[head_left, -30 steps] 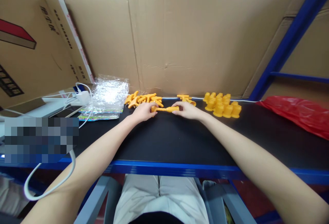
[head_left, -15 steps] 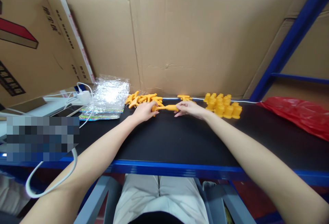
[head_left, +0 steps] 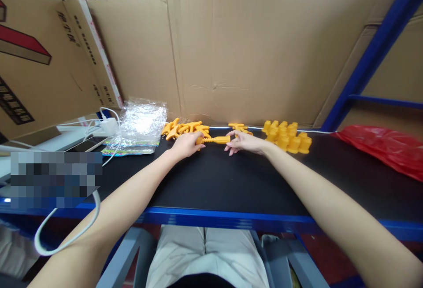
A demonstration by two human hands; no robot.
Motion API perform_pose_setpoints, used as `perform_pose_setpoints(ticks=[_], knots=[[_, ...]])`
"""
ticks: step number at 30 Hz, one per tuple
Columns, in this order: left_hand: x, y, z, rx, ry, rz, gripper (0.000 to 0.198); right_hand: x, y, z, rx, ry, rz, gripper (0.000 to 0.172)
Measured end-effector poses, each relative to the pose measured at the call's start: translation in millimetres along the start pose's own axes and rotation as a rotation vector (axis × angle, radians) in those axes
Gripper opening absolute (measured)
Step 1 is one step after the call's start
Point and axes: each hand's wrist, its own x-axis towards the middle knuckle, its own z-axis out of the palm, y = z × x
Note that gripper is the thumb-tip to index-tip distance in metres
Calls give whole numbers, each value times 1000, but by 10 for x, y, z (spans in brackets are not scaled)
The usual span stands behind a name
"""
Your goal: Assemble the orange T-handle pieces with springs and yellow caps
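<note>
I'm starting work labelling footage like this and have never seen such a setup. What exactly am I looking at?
There's no machine here: these are a person's own two bare hands. Every picture comes from one camera worn on the head, looking forward and down.

The left hand holds one end of an orange piece with a twisted shaft. The right hand is at its other end; whether it touches is hard to tell.

On the black tabletop lie a pile of orange T-shaped pieces, clear plastic packaging and red plastic, with a cluster of yellow pieces standing upright.
</note>
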Motion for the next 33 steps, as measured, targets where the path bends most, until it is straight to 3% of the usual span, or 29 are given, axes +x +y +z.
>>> perform_pose_setpoints(ticks=[4, 9, 14, 18, 22, 33], knots=[[-3, -8, 8, 0, 0, -2, 32, 47, 43, 25, 20, 7, -8, 24], [-2, -17, 9, -7, 4, -6, 32, 139, 73, 92, -17, 118, -10, 49], [8, -18, 4, -1, -5, -22, 32, 130, 30, 93, -30, 119, 28, 54], [9, -19, 5, -7, 0, -18, 35, 74, 38, 20, 41, 52, 26, 36], [4, -23, 12, -2, 15, -12, 34, 73, 113, -38, 114, 75, -49, 44], [8, -20, 21, 6, 18, -28, 35, 111, 100, 41, 123, 170, -32, 25]])
